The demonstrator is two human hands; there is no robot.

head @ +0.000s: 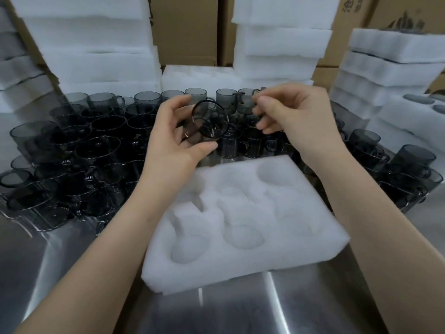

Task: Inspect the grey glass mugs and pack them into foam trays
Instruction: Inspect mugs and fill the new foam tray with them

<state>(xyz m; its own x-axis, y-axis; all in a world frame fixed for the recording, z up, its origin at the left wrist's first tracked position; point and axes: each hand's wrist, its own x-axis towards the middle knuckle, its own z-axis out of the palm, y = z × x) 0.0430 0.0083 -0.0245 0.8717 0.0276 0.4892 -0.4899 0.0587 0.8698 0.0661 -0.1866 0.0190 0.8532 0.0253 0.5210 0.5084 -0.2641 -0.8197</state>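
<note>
Grey tinted glass mug (209, 121), round and see-through, is held up in the left hand (173, 131), just beyond the far edge of a white foam tray with rounded moulded hollows (277, 237). Both bare forearms reach forward from the near corners of the view, passing either side of the tray, with the wrists lifted. The left hand has its fingers curled over the top of the mug and its thumb underneath, gripping it tilted so the open rim faces the wearer. The right hand (289, 116) is raised just right of the mug, fingers bent inward with thumb and forefinger close together. Blur makes it impossible to tell whether it pinches anything or touches the mug.

The tray lies flat on a shiny stainless steel bench (240, 314). Beyond the tray and to both sides of it stand crowded rows of matching grey glass mugs with handles (96, 145), upright and packed close. Behind them, farther from the tray, rise stacks of white foam trays (96, 61), with brown cardboard boxes (187, 32) at the back.
</note>
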